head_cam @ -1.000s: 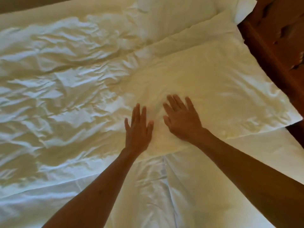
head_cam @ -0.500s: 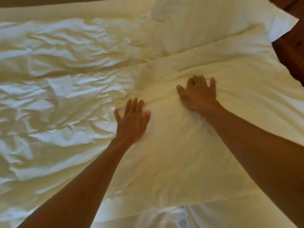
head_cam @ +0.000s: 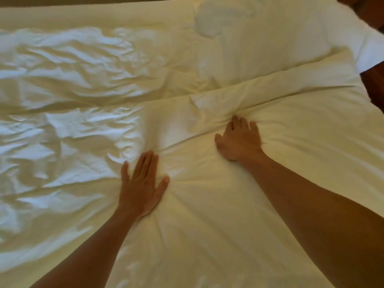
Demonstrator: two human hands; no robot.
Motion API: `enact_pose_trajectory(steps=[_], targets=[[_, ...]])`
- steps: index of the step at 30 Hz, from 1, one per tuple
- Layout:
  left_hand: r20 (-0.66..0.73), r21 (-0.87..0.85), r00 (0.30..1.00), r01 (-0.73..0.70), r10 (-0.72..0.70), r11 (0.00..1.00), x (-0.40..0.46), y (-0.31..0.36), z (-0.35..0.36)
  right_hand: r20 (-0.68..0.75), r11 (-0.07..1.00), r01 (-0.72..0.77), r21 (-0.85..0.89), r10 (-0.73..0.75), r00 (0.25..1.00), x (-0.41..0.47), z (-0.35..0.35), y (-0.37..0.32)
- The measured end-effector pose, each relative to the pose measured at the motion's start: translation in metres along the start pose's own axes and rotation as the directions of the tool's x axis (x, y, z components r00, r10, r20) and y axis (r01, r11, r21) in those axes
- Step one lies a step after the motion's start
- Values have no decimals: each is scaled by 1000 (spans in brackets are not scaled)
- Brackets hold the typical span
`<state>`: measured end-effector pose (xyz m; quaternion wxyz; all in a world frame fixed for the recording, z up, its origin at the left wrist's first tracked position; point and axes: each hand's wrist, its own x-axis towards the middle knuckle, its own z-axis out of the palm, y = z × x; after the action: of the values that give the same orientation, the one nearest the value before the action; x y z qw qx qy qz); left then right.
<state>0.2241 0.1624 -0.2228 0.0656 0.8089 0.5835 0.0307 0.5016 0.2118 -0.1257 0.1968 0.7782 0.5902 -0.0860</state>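
Observation:
A white pillow (head_cam: 239, 215) lies on the bed in front of me, filling the lower right of the view. My left hand (head_cam: 142, 185) lies flat with straight fingers on the pillow's left edge, where it meets the wrinkled white sheet (head_cam: 68, 142). My right hand (head_cam: 239, 140) presses palm down into the pillow near its far edge; the fabric dents and creases around its fingertips. Neither hand grips the cloth.
A second white pillow (head_cam: 280, 40) lies beyond the first, at the top right. Dark wooden furniture (head_cam: 374, 86) shows at the right edge. The crumpled sheet covers the whole left half of the bed.
Both hands have slid away from me across the pillow, the right one farther toward its far edge. The view has shifted forward, so the pillow now fills more of the frame.

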Motion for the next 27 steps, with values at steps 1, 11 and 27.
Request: enact_pose_trajectory(steps=[1,11,27], targets=[[7,0,999,33,-33,999,3,2,1,2,999,-32,9,32,999,3,2,-9],[-12,1,1000,19,-19,1000,90,-25,-18,-72,965,252,79,-246,966,16,23,-60],[56,40,994,94,-96,995,135,-5,6,-109,976,50,212,-27,994,79,41,-75]])
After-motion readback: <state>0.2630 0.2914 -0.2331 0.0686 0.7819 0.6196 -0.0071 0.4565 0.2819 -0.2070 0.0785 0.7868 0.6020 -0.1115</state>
